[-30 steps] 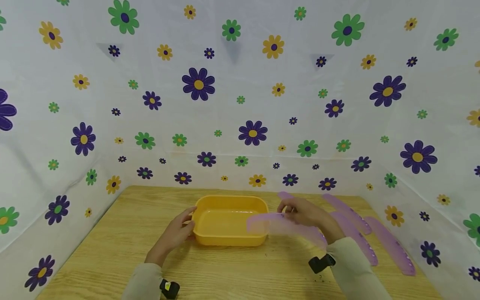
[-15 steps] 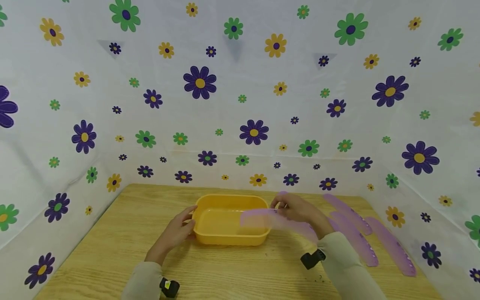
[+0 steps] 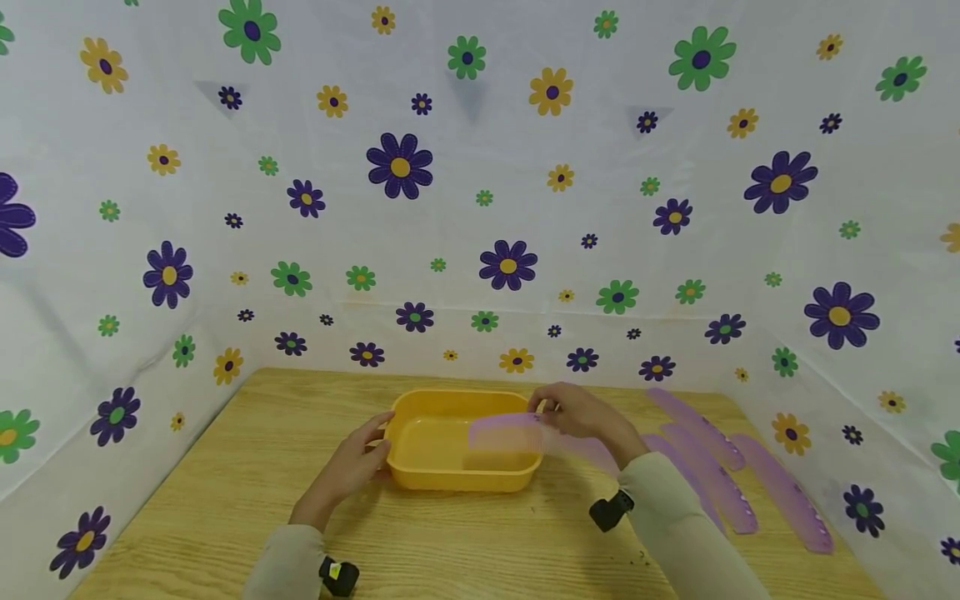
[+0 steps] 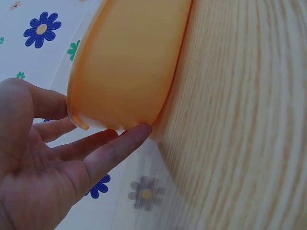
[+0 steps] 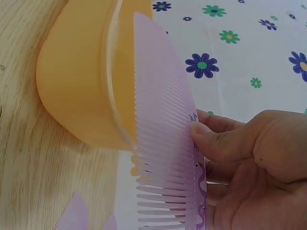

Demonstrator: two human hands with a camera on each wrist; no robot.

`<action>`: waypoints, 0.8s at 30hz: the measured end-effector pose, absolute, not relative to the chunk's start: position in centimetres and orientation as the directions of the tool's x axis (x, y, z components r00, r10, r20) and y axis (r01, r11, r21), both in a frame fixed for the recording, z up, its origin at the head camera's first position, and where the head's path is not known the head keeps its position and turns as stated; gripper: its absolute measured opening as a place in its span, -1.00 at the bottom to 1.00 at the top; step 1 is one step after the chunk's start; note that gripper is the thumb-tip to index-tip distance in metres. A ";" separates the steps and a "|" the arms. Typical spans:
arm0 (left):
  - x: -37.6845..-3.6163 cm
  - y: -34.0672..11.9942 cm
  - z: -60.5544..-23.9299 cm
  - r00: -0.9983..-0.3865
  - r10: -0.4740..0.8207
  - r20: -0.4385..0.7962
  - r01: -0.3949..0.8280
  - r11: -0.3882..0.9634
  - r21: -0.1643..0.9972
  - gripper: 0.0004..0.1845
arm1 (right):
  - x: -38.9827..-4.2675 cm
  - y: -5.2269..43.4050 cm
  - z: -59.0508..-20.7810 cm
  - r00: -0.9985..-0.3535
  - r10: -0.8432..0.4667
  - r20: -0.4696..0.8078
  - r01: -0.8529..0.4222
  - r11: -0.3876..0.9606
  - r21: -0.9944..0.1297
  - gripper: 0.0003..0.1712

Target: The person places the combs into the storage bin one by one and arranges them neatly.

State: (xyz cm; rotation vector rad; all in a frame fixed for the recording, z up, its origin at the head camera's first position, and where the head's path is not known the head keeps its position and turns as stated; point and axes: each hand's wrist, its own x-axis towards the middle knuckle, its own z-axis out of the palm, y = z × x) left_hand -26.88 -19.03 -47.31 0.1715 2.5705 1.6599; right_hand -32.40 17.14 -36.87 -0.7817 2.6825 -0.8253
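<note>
A: Right hand [image 3: 581, 414]?
B: Pinching a purple comb [image 3: 504, 433], thumb on its spine, held over the right end of the yellow tub [image 3: 457, 477], frame centre.
A: Left hand [image 3: 351, 462]?
B: Released, straight fingers touching the tub's left wall.
A: Else?
B: Three combs [image 3: 780, 487] flat on the desk [image 3: 225, 500], lower right.

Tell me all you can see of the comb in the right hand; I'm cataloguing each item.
The comb is pale purple, translucent plastic, long with a curved back and one row of teeth, fine toward its tip and wider near the grip. The right hand pinches it by the spine, thumb on its face. It is held flat-side up over the yellow tub's right end, not touching the table.
</note>
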 end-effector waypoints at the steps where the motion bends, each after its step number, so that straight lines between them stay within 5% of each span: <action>1: -26.9 -19.0 -47.3 -0.991 0.136 -0.004 0.052 0.407 0.912 -0.42 | -32.5 17.0 -36.9 -0.837 -0.543 -0.064 -0.418 0.710 -0.567 -0.72; 24: -27.2 -19.1 -47.7 -0.990 0.141 0.005 0.062 0.400 0.914 -0.43 | -33.4 14.0 -37.9 -0.873 -0.476 -0.108 -0.346 0.759 -0.551 -0.65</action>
